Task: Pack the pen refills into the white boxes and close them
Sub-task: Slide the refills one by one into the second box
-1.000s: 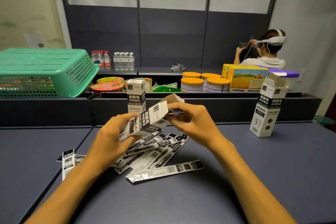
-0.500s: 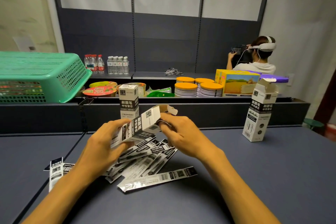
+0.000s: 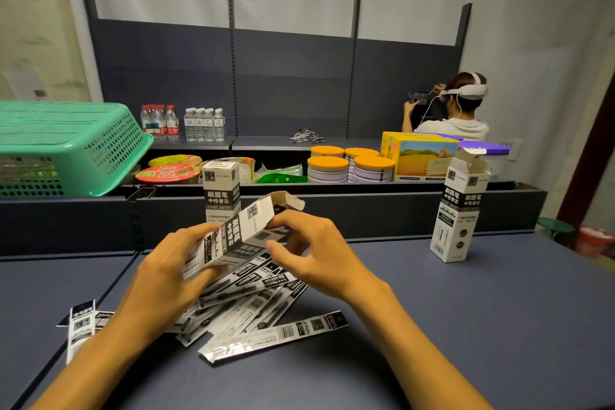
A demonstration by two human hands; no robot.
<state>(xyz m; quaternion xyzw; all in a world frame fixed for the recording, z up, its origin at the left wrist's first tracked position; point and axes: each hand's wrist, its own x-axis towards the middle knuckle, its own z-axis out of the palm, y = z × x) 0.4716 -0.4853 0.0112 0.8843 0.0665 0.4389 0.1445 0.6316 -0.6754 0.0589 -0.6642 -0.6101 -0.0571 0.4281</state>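
On the dark blue-grey bench [image 3: 466,326], a heap of flat black-and-white pen refill packets [image 3: 253,303] is partly hidden beneath both hands. A tilted white cardboard box [image 3: 239,233], flap open, is gripped by the left hand [image 3: 166,280]; its open end is pinched by the right hand [image 3: 316,253]. What lies inside cannot be made out.

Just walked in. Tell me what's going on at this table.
A person is packing pen refills into white boxes. The left hand grips a tilted white box with its top flap open, while the right hand works at its open end. Loose refill packets lie fanned on the table beneath. Another open box stands upright at right; a closed one stands behind the hands.
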